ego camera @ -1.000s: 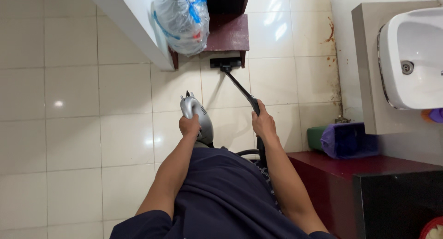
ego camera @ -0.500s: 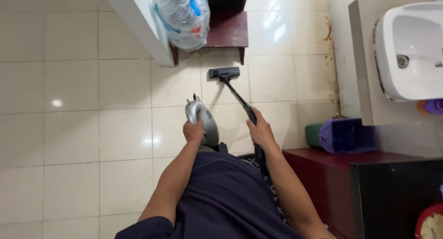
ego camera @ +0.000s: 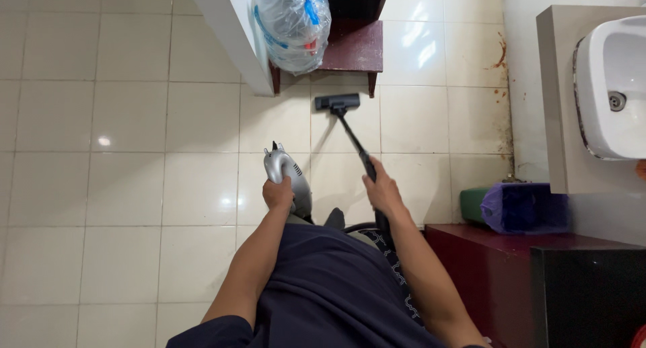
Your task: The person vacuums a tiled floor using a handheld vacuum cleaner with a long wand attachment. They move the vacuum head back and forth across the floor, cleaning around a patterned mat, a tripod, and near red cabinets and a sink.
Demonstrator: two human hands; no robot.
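Note:
My left hand (ego camera: 278, 193) grips the handle of a small grey handheld vacuum body (ego camera: 288, 176), held at waist height over the tiled floor. My right hand (ego camera: 383, 190) is closed around the black vacuum wand (ego camera: 354, 143), which slants forward and down. At its far end the black floor nozzle (ego camera: 338, 102) rests on the cream tiles just in front of a dark red stool. A black hose (ego camera: 363, 225) loops between the two hands near my dark shirt.
A dark red stool (ego camera: 356, 49) stands ahead with a clear plastic bag of bottles (ego camera: 294, 22) against a white wall edge. A white sink (ego camera: 616, 86) on a grey counter is at the right. Below it sit a green bin with purple liner (ego camera: 518, 207) and a dark red cabinet (ego camera: 498, 254).
The nozzle has been drawn back from the stool's foot onto the open tile, then shifted slightly right. Both hands keep their grips.

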